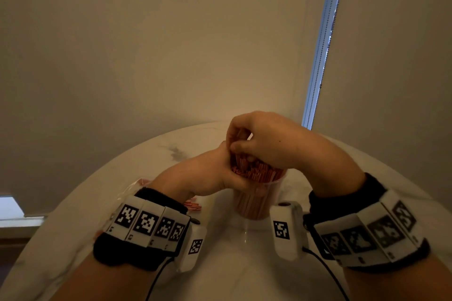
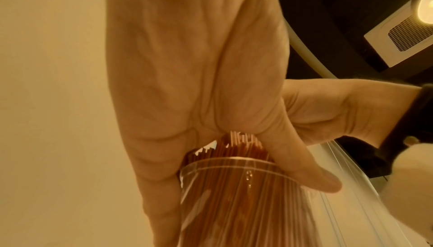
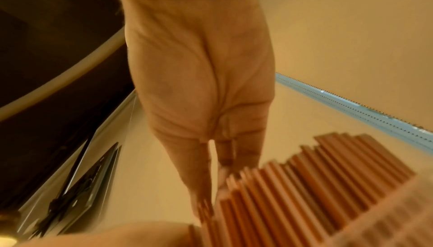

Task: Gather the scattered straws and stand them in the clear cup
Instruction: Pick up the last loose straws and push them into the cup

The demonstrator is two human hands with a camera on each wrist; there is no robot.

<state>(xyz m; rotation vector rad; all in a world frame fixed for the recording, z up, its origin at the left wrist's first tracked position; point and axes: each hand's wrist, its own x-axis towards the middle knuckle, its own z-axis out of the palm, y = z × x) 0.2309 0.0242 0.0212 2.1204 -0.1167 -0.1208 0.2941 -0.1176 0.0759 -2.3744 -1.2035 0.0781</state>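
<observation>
A clear cup [image 1: 254, 205] stands on the round white marble table [image 1: 220, 264], packed with upright pink straws [image 1: 254, 171]. My left hand [image 1: 232, 178] wraps round the cup's rim and the bundle from the left. In the left wrist view its thumb [image 2: 311, 175] lies across the cup [image 2: 234, 204] below the straw tops [image 2: 236, 145]. My right hand [image 1: 236, 140] hovers over the bundle with fingers curled down and appears to pinch a few straws at their upper ends. The right wrist view is blurred; the fingers [image 3: 199, 176] reach down to the straw ends [image 3: 304, 180].
A few loose straws [image 1: 193, 205] lie on the table left of the cup, beside a clear plastic bag [image 1: 137, 186]. The table's round edge curves close behind the cup. A wall and a window blind with a bead chain [image 1: 322, 44] stand behind.
</observation>
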